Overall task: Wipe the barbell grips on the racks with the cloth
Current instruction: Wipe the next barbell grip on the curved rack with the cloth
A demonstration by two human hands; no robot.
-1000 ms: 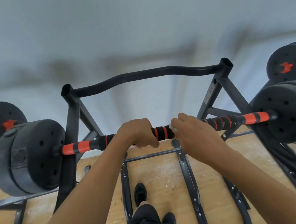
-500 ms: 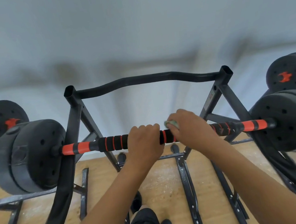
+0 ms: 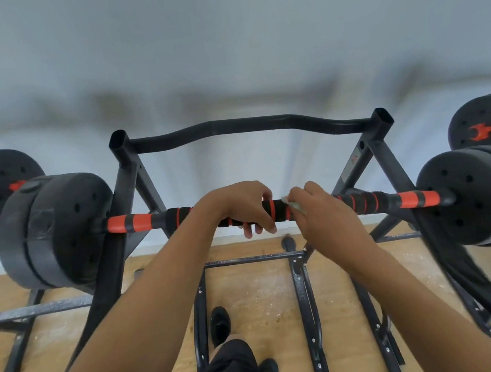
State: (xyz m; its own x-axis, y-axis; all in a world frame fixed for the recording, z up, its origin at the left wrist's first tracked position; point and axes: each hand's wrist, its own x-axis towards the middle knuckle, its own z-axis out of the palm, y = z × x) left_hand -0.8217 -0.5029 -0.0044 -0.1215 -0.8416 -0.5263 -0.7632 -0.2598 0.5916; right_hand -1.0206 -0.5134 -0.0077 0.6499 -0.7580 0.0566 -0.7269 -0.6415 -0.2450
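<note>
My left hand (image 3: 241,208) grips the barbell grip (image 3: 275,211); my right hand (image 3: 322,213) presses the cloth (image 3: 295,207) mid-bar, outer sections seemingly left.

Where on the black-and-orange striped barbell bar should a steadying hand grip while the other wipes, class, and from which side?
Grip the black foam-ringed middle of the black-and-orange striped barbell bar, from above, fingers curling under, as the left hand does. The bar lies level across the black metal rack, so its top is open; the right hand presses the pale cloth alongside.
</note>
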